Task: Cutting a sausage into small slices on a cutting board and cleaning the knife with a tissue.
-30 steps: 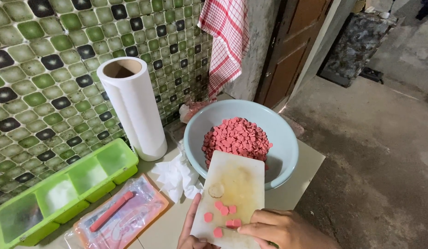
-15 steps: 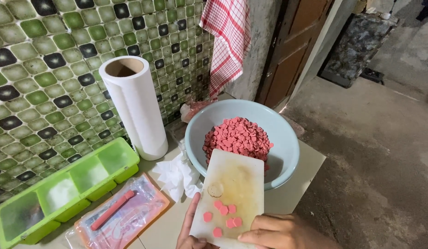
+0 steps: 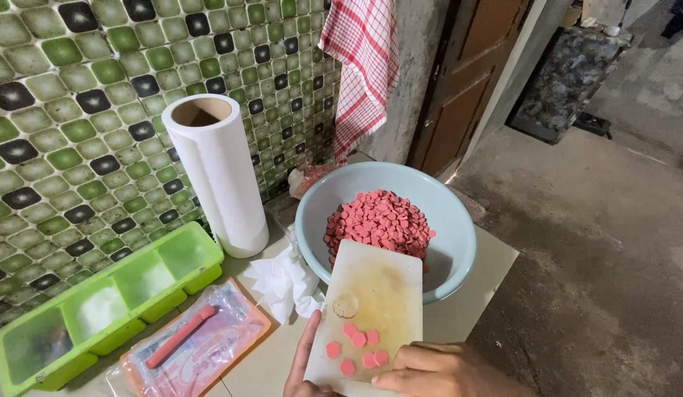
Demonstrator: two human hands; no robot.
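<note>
A pale cutting board (image 3: 371, 294) is tilted with its far end resting on the rim of a light blue bowl (image 3: 448, 209). My left hand (image 3: 304, 364) grips the board's near left edge. My right hand (image 3: 440, 371) lies on the board's near end, fingers beside several pink sausage slices (image 3: 356, 349). One pale round slice (image 3: 346, 305) sits higher on the board. The bowl holds a heap of pink sausage slices (image 3: 378, 220).
An upright paper towel roll (image 3: 216, 176) stands by the green tiled wall. A green compartment tray (image 3: 98, 305), a plastic packet with one pink sausage (image 3: 183, 338) and crumpled tissue (image 3: 282, 279) lie on the counter. A red checked cloth (image 3: 360, 66) hangs behind. The counter ends at right.
My right hand has shifted a little on the board's near end and the pink slices there have regrouped slightly. The board stays against the bowl.
</note>
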